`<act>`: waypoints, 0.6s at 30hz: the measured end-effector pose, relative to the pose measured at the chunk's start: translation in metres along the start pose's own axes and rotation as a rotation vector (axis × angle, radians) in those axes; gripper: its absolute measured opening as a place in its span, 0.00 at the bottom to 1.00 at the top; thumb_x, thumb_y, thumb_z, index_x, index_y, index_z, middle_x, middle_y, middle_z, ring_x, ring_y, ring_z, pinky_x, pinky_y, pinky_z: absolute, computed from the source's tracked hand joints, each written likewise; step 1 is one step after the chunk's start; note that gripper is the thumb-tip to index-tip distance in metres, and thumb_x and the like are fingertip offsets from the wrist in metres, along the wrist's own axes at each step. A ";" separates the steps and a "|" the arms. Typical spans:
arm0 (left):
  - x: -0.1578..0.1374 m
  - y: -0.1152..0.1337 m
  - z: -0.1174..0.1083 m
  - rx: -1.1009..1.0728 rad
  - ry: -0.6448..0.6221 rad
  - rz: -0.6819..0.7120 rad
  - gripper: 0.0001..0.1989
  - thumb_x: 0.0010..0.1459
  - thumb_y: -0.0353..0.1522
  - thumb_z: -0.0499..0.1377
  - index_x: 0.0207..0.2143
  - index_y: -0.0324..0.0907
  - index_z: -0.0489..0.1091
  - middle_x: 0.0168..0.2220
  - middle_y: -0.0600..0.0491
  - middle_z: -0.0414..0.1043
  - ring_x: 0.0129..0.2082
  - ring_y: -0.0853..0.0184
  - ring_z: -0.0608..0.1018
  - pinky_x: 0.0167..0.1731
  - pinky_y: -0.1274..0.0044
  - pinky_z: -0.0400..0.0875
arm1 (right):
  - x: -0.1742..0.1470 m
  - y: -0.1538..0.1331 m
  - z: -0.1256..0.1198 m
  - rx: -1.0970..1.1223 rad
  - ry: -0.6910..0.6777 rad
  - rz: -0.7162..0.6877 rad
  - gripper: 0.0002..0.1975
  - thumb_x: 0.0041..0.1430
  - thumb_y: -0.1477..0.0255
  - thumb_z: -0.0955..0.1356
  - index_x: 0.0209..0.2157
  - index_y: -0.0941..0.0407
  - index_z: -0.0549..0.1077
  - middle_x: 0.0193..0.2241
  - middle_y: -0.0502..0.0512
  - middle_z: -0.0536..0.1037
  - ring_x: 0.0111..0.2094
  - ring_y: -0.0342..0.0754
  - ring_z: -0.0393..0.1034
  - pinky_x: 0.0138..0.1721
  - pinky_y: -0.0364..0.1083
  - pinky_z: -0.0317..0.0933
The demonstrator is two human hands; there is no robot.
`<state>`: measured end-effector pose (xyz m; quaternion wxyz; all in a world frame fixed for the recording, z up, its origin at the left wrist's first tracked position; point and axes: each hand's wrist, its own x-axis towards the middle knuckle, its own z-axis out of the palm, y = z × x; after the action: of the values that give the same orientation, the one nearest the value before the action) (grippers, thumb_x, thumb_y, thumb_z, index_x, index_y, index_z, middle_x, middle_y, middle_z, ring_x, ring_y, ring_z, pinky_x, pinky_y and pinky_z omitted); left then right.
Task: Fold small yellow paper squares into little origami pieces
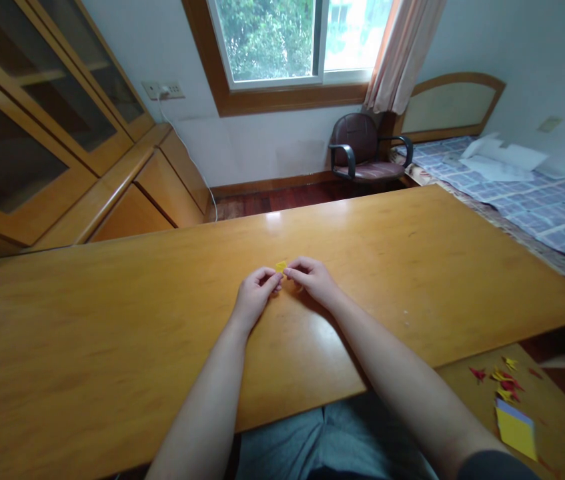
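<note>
A small folded piece of yellow paper [281, 267] is pinched between my two hands, just above the middle of the wooden table [137, 320]. My left hand [256, 293] grips its lower left side between thumb and fingers. From the right, my right hand [313, 279] pinches the paper's edge with thumb and forefinger, fingers curled. The fingertips of both hands almost meet and cover part of the paper, so its exact fold cannot be made out.
At the lower right, a lower wooden surface [467, 407] bears several red and yellow folded paper pieces [505, 380] and a stack of yellow paper sheets [516, 430]. An office chair [362, 150], a bed [527, 187] and a glass-fronted cabinet [72, 153] stand beyond the table.
</note>
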<state>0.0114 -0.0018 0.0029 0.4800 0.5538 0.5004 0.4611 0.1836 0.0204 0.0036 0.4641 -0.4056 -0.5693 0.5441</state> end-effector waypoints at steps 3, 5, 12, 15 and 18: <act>-0.001 0.000 0.000 -0.015 0.010 -0.013 0.15 0.53 0.44 0.65 0.28 0.41 0.74 0.24 0.56 0.73 0.25 0.70 0.73 0.30 0.78 0.68 | -0.001 0.000 0.000 0.003 -0.004 0.006 0.13 0.51 0.60 0.72 0.27 0.57 0.76 0.20 0.47 0.71 0.23 0.42 0.63 0.27 0.43 0.56; -0.001 0.000 0.000 -0.026 0.016 -0.023 0.16 0.53 0.45 0.66 0.28 0.41 0.74 0.24 0.55 0.73 0.25 0.70 0.73 0.30 0.78 0.68 | -0.001 -0.001 0.001 0.008 -0.002 0.012 0.13 0.51 0.60 0.73 0.27 0.57 0.76 0.20 0.47 0.71 0.23 0.42 0.63 0.27 0.43 0.56; -0.001 0.002 0.001 -0.064 0.031 -0.045 0.15 0.52 0.43 0.66 0.30 0.40 0.76 0.26 0.54 0.75 0.27 0.69 0.75 0.31 0.78 0.70 | -0.001 -0.002 0.001 0.023 0.033 0.031 0.14 0.51 0.59 0.73 0.27 0.57 0.75 0.20 0.47 0.72 0.22 0.41 0.63 0.27 0.43 0.57; -0.001 0.003 0.002 -0.044 0.043 -0.029 0.14 0.52 0.42 0.66 0.29 0.40 0.75 0.26 0.54 0.75 0.27 0.69 0.75 0.31 0.78 0.70 | -0.001 -0.001 0.002 0.015 0.047 0.037 0.14 0.51 0.59 0.72 0.28 0.57 0.75 0.21 0.48 0.73 0.22 0.41 0.63 0.27 0.43 0.57; -0.002 0.003 0.001 -0.023 0.053 -0.021 0.14 0.52 0.42 0.66 0.28 0.40 0.75 0.25 0.54 0.74 0.26 0.69 0.74 0.30 0.78 0.70 | -0.001 0.000 0.002 0.013 0.039 0.045 0.15 0.51 0.58 0.72 0.27 0.57 0.75 0.21 0.48 0.73 0.22 0.41 0.64 0.27 0.43 0.58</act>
<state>0.0128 -0.0039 0.0055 0.4775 0.5306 0.5135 0.4762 0.1816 0.0191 0.0039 0.4653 -0.4257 -0.5473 0.5503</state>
